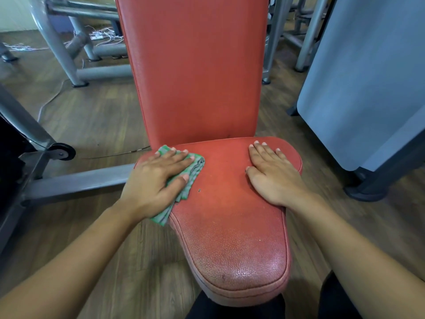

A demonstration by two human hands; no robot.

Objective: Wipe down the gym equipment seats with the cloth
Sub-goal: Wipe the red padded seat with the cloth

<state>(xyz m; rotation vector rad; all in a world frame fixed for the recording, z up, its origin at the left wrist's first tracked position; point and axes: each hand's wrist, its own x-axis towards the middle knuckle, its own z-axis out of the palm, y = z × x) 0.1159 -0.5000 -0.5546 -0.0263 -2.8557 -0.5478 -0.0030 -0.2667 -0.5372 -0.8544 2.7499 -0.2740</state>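
We see the red padded seat point(230, 226) in front of us, its narrow end nearest to us and its wide end against the upright red backrest point(195, 65). The green, grey-striped cloth point(195, 166) lies folded on the seat's far left corner, with one end hanging over the seat's left edge. Our left hand point(151, 180) lies spread on top of the cloth, fingers straight and wide and the thumb laid flat, pressing it to the padding rather than gripping it. Our right hand point(273, 176) rests palm down on the seat's far right part, fingers straight and close together, holding nothing and well apart from the cloth. A small dark speck sits on the padding between the two hands, nearer the cloth. To the left of the seat a grey metal bar point(80, 183) runs out from under it across the wooden floor point(103, 116), and a small black wheel point(61, 153) sits beyond that bar. To the right of the seat stands a pale blue-grey panel point(356, 88). Beyond the seat, left of the backrest, white cables point(103, 35) lie on the floor.
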